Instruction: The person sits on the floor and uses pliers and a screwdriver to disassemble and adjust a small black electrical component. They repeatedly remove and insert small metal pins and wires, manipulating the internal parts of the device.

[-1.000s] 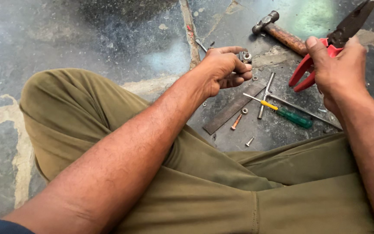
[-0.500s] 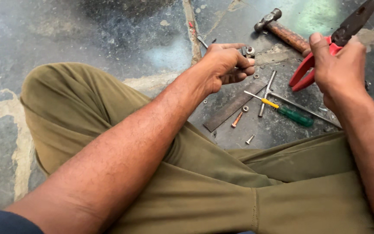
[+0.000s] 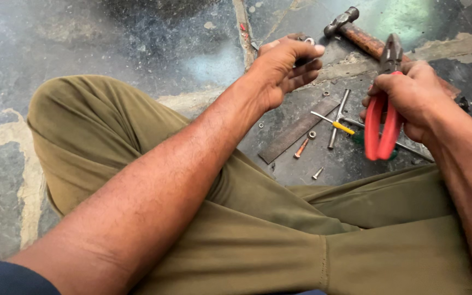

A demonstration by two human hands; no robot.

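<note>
Since the earlier frame we find the pliers swung round: their dark nose, which pointed away to the upper right, now stands nearly upright above the right hand, and the red handles hang down below its fingers. The left hand has shifted little.

Nearest to us, the olive trousers of the crossed legs fill the lower view, with both forearms reaching out over them.

Just below the right fingers, a small screw lies on the stone floor. Between the two hands we note a flat rusty metal strip, a copper-coloured screw and a small nut just beside it, then a yellow-handled screwdriver crossing a plain steel rod. A green handle shows partly behind the red pliers grips; we cannot tell what tool it belongs to.

The right fingers are clenched around the pliers at the top of the handles. Whether the nose is closed we cannot tell.

The left fingers are curled, the thumb pressed over a small metal part that shows just at the fingertips; most of it is hidden and we cannot tell its kind.

Beyond the right fingers, a hammer with a rusty handle lies on the floor, its head well apart from the left fingertips.
</note>
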